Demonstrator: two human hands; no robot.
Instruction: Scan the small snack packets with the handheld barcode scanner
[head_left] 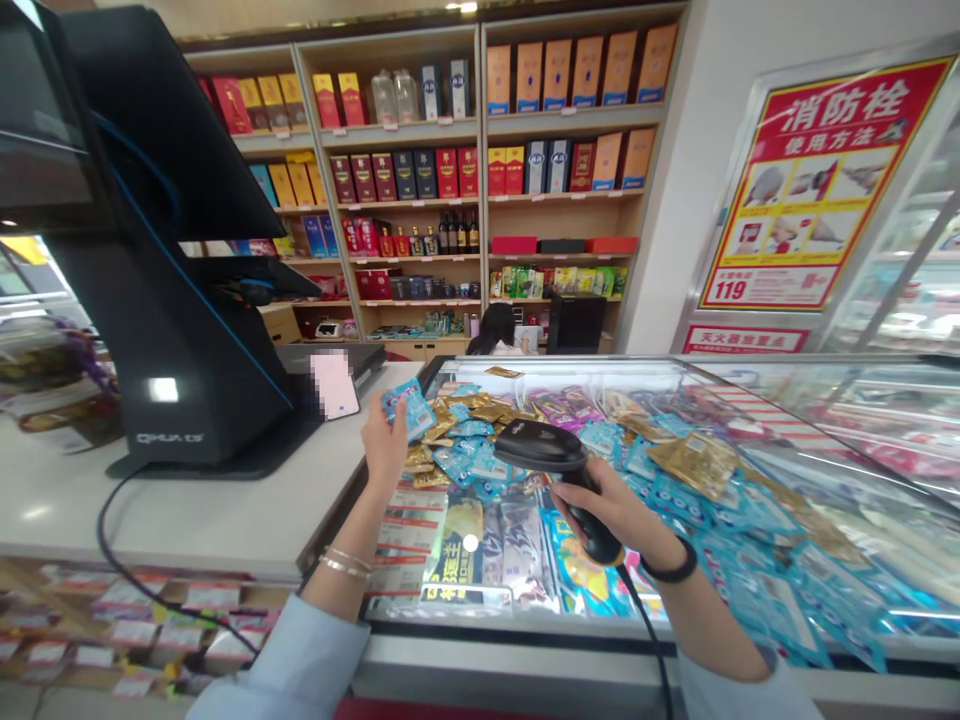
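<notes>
My left hand (386,437) pinches a small blue snack packet (409,408) above the left side of the glass-topped freezer (517,600). In my right hand (611,505) is a black handheld barcode scanner (544,447), gripped round its handle, with its head pointing left toward the packet. Its cable runs down past the freezer's front edge. Blue packets (476,465) and gold packets (450,415) lie in a loose pile behind and below both hands. Another heap of blue packets (750,570) with a gold packet (694,463) on top spreads to the right of my right forearm.
A black checkout terminal (202,340) stands on the white counter (60,510) at left, with a phone (335,385) beside it. Purple packets (566,405) lie farther back on the glass. Beyond the freezer, a person (495,330) sits before shelves (405,205) of boxed goods.
</notes>
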